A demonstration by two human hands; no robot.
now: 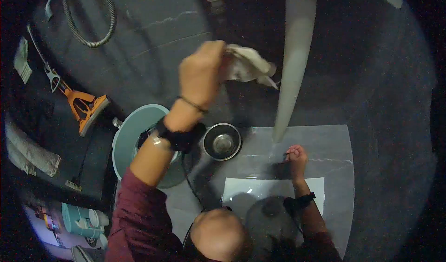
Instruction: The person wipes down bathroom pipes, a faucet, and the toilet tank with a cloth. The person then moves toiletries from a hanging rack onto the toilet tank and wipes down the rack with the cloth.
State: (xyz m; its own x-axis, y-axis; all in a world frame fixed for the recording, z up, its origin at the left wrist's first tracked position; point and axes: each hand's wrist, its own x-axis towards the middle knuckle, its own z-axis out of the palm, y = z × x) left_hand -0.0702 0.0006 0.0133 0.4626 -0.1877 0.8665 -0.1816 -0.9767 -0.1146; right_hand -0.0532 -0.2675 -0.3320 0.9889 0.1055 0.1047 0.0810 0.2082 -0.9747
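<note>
My left hand [200, 74] is raised at the upper middle, closed around one end of a crumpled whitish cloth [246, 63]. The cloth hangs out to the right, slightly blurred, near a thick pale pipe [297, 44]. Lower right, my right hand [296, 156] has its fingers curled in; whether anything lies inside them is hidden. It is above a grey ledge and just beyond a shiny white panel or basin [232, 187]. Between the arms stands a round metal bowl [222, 142]. My left forearm passes over a light teal bucket [127, 139] with dark contents.
An orange-headed cleaning tool [79, 102] leans at the left, above a rolled pale towel [32, 150]. A coiled shower hose [111, 20] hangs upper left. Teal and white containers [76, 218] stand lower left. A dark cable [188, 178] runs beside the bucket.
</note>
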